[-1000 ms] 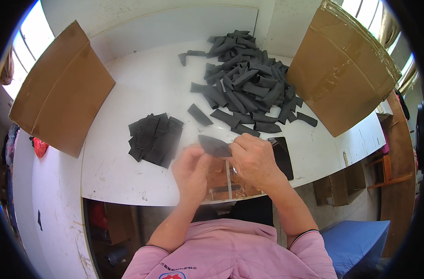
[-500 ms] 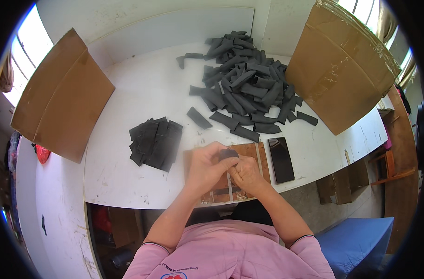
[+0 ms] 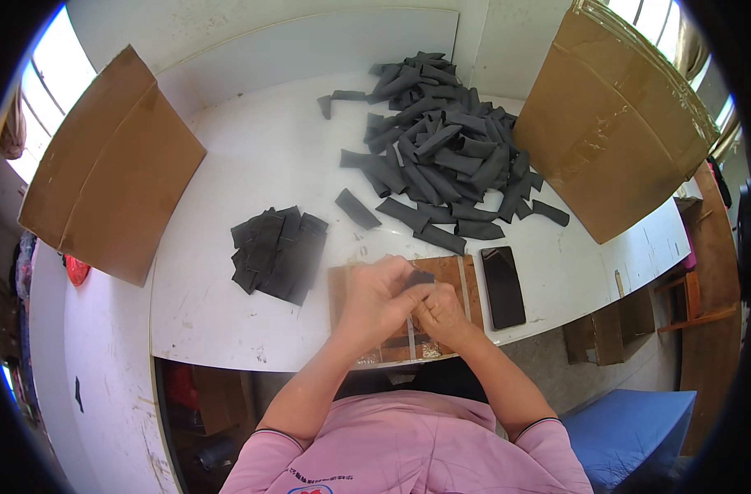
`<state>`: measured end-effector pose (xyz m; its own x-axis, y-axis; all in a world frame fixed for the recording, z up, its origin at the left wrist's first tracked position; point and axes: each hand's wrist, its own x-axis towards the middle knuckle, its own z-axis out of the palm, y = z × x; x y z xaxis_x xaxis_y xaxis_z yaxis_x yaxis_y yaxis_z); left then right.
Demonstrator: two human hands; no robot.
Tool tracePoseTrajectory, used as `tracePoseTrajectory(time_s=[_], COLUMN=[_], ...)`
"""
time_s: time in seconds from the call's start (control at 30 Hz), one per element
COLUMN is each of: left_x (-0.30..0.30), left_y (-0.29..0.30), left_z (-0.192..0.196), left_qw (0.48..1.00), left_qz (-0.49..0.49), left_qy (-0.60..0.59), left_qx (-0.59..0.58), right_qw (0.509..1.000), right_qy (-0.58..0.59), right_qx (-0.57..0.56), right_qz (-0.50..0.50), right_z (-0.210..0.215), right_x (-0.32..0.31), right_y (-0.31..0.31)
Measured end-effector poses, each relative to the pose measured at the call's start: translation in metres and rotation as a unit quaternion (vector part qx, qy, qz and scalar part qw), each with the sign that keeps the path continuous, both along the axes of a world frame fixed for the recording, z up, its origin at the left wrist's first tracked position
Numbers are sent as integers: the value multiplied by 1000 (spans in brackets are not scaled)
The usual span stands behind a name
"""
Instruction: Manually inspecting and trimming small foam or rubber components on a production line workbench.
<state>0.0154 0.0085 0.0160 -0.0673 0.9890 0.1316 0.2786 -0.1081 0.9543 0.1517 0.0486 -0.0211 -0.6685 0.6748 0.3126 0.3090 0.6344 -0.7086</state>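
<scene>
My left hand (image 3: 378, 298) and my right hand (image 3: 441, 311) meet over a brown board (image 3: 467, 284) at the near edge of the white table (image 3: 252, 156). Between their fingertips they pinch one small dark grey fabric piece (image 3: 418, 277), mostly hidden by the fingers. A flat stack of dark grey pieces (image 3: 278, 253) lies to the left of my hands. A large loose heap of rolled dark grey pieces (image 3: 441, 148) covers the far right of the table.
A black phone (image 3: 503, 286) lies right of the brown board. An open cardboard box (image 3: 104, 193) stands at the left, another cardboard box (image 3: 618, 123) at the right. A single dark piece (image 3: 357, 208) lies between stack and heap.
The dark piece was held spread out a second ago; my hands have since closed together over it and dropped closer to the brown board.
</scene>
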Motion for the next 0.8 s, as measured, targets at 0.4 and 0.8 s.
tracePoseTrajectory(time_s=[0.4, 0.8], left_x=[10, -8], left_y=[-9, -7], left_z=[10, 0], left_qw=[941, 939], left_qz=[27, 80], left_qy=[-310, -290], left_qx=[137, 170], right_qw=[999, 993], right_qy=[-19, 15], right_qx=[37, 111], right_qz=[-26, -35], right_z=[19, 2], right_x=[-2, -4], right_y=[0, -3])
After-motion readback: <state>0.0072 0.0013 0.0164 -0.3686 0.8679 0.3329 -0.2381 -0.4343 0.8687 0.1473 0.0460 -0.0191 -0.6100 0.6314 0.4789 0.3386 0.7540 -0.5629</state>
